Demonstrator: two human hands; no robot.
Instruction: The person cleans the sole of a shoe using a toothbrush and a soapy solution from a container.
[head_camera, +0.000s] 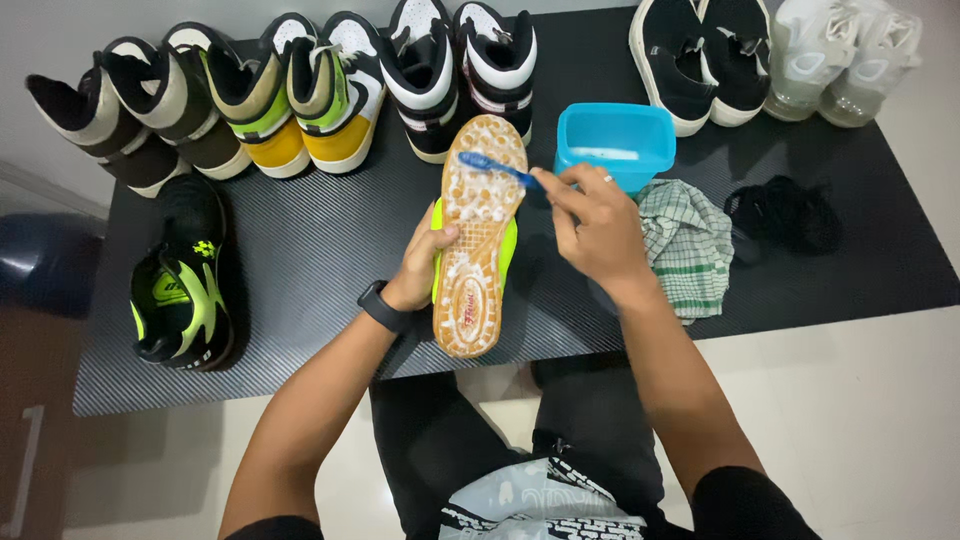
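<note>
My left hand (418, 268) grips a neon-green shoe (478, 240) from its left side, sole turned up. The tan rubber sole is covered in white soap foam. My right hand (592, 222) holds a blue toothbrush (497, 167), whose bristles rest on the toe end of the sole. A black watch sits on my left wrist.
A black mat (320, 240) covers the floor. A blue tub (615, 143) and a green checked cloth (688, 245) lie right of my hand, with black laces (785, 212) beyond. Several pairs of sneakers line the far edge. The matching black and green shoe (183, 280) lies at left.
</note>
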